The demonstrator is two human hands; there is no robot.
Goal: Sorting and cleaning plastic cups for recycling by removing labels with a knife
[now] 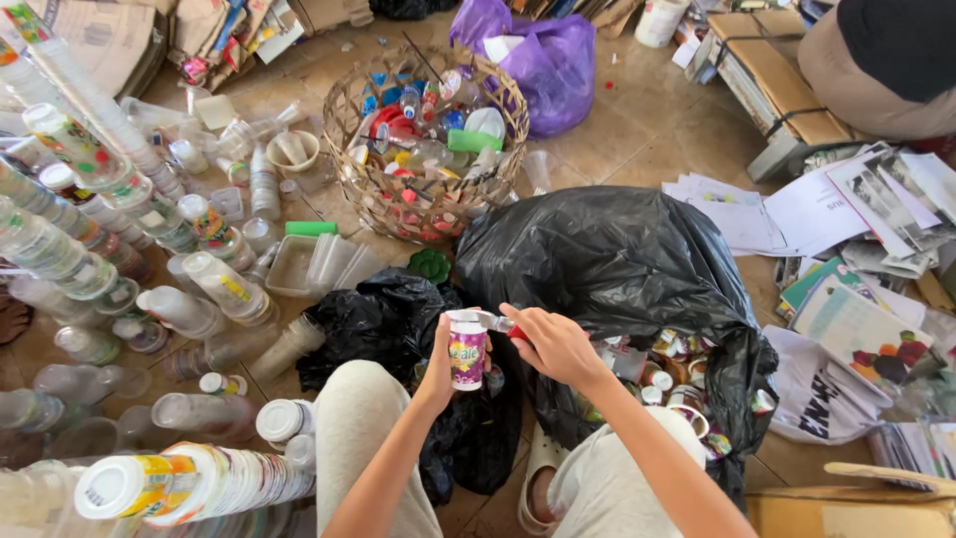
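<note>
Basically, head view, one frame, person seated on a tiled floor looking down at both hands. Left hand (439,361) is at centre, slightly toward 6 o'clock, fingers wrapped round a small plastic cup (467,351) with a purple printed label, held upright. Right hand (554,344) sits just at 3 o'clock of the cup, fingers pinched narrow on a small red-handled tool (501,323); its tip touches the cup's top rim. Looks like a cutter, but it is too small to be sure.

Around the hands: a big black bag (617,269) at 2 to 3 o'clock, its mouth open, with more small cups (677,384) inside at 4 o'clock. A smaller black bag (373,324) lies just at 10 o'clock of the cup, partly under the left forearm. A wicker basket (423,204) filled with mixed bottle caps and lids stands at 12 o'clock, with a purple bag (548,60) behind it. Stacks of clear cups (80,189) fill 9 to 10 o'clock; another stack (194,485) lies on its side at 7 o'clock. Loose papers (846,214) and magazines are spread at 3 o'clock, well apart from the hands. A second person (886,60) is seated at 1 o'clock, only partly in frame.
</note>
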